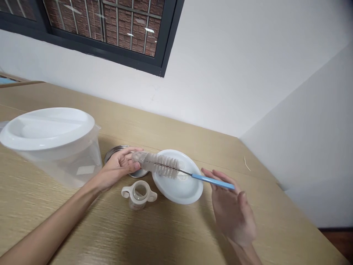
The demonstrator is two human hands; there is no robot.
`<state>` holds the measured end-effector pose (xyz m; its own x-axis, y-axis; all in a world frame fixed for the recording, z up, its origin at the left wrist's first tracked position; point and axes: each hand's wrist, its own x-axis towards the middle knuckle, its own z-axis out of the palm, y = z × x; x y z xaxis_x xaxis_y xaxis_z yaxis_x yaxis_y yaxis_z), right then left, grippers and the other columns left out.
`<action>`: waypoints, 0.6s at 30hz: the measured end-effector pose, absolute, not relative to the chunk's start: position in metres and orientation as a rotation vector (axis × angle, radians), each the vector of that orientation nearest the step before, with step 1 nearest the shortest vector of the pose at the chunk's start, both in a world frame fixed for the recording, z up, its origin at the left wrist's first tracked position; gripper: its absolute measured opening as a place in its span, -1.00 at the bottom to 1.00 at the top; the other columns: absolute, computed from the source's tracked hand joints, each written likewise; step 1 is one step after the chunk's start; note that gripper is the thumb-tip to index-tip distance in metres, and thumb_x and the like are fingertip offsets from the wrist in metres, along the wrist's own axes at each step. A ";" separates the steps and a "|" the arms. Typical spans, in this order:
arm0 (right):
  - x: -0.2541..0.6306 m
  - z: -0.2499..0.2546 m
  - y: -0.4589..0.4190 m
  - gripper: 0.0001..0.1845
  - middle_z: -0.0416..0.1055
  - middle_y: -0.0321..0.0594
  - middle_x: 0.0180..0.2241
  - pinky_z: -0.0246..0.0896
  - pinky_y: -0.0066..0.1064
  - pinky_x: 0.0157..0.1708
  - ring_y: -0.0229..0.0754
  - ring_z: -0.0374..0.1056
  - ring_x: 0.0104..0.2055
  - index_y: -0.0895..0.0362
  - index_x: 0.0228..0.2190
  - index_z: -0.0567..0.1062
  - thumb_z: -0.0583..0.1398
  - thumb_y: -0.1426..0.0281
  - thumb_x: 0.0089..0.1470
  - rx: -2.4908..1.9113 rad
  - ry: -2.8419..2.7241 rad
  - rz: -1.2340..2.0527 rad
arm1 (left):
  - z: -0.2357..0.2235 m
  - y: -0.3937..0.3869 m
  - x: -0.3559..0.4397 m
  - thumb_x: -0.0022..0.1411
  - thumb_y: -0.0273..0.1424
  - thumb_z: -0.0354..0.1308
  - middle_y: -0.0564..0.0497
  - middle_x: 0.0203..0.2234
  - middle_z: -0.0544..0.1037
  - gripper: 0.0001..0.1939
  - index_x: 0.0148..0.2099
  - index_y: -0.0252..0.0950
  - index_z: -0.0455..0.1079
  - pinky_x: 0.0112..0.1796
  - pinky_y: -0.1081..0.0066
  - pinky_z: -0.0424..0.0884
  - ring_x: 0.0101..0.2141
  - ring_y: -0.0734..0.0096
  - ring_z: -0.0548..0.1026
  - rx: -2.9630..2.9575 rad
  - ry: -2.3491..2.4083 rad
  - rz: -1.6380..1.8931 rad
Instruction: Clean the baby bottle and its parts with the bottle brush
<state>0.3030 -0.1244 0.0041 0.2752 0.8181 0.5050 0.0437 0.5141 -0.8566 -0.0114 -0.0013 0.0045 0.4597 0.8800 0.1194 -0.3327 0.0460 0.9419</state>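
Observation:
A bottle brush (167, 165) with pale bristles, a twisted wire and a blue handle lies level in the air between my hands. My left hand (121, 165) pinches its far left end, where a translucent, nipple-like piece (140, 157) covers the tip; I cannot tell whether it is part of the brush. The blue handle (212, 180) rests across the fingers of my right hand (233, 209), which are stretched out with the thumb apart. Below the brush stands a small clear baby bottle (138, 203) with an uncapped top and a two-handled ring (139, 189).
Behind the brush a white oval lid or dish (179, 195) lies on the wooden table (165, 235). A shiny metal dish (111, 150) is partly hidden by my left hand. At left stands a large clear container (82, 162) with a white lid (49, 141). A thin pale strip (246, 163) lies far right.

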 end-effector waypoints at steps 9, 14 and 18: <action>0.310 0.001 -0.123 -0.70 0.62 -0.02 -0.04 0.29 0.09 0.20 0.16 0.48 0.14 0.09 -0.08 0.61 0.26 0.23 0.20 -0.988 -1.059 0.571 | 0.004 -0.001 -0.014 0.12 -0.35 0.48 -0.09 -0.17 0.67 -0.49 0.10 -0.26 0.46 -0.18 0.50 0.53 -0.22 0.37 0.63 1.182 0.581 1.003; 0.306 0.008 -0.123 -0.62 0.47 0.03 0.17 0.55 0.01 -0.10 0.17 0.52 0.08 0.04 0.03 0.54 0.12 0.14 0.32 -0.916 -1.128 0.612 | 0.003 0.002 -0.014 0.12 -0.42 0.48 -0.04 -0.23 0.66 -0.50 0.09 -0.26 0.46 -0.18 0.49 0.53 -0.24 0.40 0.62 1.225 0.584 1.007; 0.301 0.003 -0.124 -0.63 0.56 0.04 0.02 0.57 -0.14 -0.26 -0.01 0.59 -0.19 0.05 0.08 0.50 0.13 0.18 0.35 -1.025 -1.297 0.587 | 0.006 0.002 -0.010 0.07 -0.48 0.49 -0.03 -0.23 0.64 -0.54 0.03 -0.27 0.51 -0.25 0.50 0.54 -0.27 0.42 0.61 1.255 0.557 1.037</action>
